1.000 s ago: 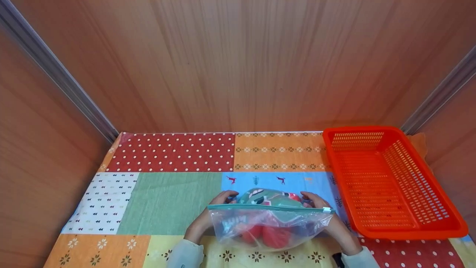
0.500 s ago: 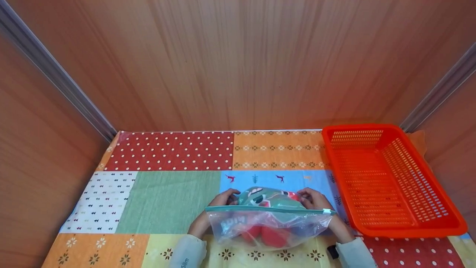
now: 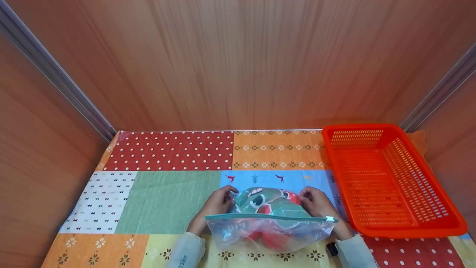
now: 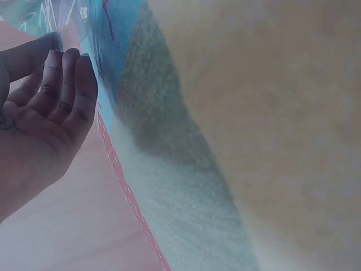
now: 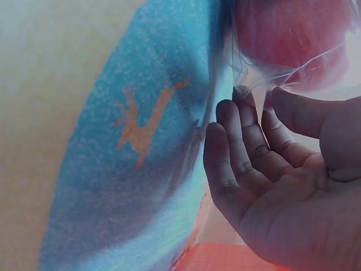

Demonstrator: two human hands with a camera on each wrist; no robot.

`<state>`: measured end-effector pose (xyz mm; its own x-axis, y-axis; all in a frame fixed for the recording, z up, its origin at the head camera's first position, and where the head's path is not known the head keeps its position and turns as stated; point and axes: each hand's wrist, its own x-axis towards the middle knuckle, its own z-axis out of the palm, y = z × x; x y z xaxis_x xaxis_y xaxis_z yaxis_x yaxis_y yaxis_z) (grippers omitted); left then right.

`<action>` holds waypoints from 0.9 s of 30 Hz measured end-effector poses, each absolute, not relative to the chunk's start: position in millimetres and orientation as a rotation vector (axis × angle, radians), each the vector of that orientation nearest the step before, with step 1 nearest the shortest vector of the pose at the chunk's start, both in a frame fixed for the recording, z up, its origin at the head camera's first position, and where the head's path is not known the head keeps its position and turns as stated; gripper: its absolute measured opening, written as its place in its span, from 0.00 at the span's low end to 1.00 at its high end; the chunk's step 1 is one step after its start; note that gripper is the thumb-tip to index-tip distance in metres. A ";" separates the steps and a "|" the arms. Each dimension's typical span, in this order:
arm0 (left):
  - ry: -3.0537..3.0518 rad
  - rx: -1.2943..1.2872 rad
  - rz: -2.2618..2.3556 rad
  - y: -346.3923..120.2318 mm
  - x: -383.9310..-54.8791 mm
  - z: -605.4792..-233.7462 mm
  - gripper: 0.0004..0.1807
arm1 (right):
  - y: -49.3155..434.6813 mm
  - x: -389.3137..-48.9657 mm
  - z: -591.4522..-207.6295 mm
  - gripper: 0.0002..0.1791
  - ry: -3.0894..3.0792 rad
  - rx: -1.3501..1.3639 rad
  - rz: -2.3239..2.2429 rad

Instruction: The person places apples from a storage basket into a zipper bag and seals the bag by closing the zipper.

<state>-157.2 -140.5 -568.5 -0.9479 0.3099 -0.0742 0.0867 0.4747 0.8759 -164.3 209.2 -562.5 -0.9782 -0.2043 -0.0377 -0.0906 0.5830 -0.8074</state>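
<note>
In the head view, a clear slider zip bag (image 3: 293, 209) lies near the front middle of the table, with a green print and a cartoon face on it. Its green zip strip (image 3: 267, 216) runs across the side nearer me, the white slider (image 3: 330, 219) at the right end. Red round things (image 3: 275, 240) show through the plastic; the right wrist view has a red round thing (image 5: 299, 39) close up. My left hand (image 3: 217, 201) pinches the bag's left edge between thumb and fingertips. At the right edge, my right hand (image 3: 318, 203) pinches the plastic likewise.
A red plastic basket (image 3: 379, 186) with slotted sides stands right of the bag, close to my right forearm. The patchwork tablecloth (image 3: 178, 197) covers the table. Wood-look panels (image 3: 238, 67) rise at the back and both sides.
The zip strip has come down toward me, baring more of the printed face. Both hands now show more fully at the bag's sides. The basket keeps its place.
</note>
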 end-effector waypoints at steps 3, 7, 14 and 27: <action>2.523 0.269 1.455 -137.9 -156.6 -564.5 0.12 | 206.9 -165.6 -555.0 0.07 2.735 -0.185 -1.294; 2.555 0.225 1.466 -134.9 -159.3 -559.9 0.12 | 205.4 -169.5 -546.6 0.06 2.784 -0.142 -1.262; 2.594 0.211 1.508 -133.5 -167.8 -553.1 0.11 | 205.0 -176.5 -538.4 0.07 2.835 -0.158 -1.320; 2.717 0.216 1.542 -131.5 -181.8 -546.1 0.10 | 198.1 -188.1 -523.2 0.02 2.964 -0.085 -1.245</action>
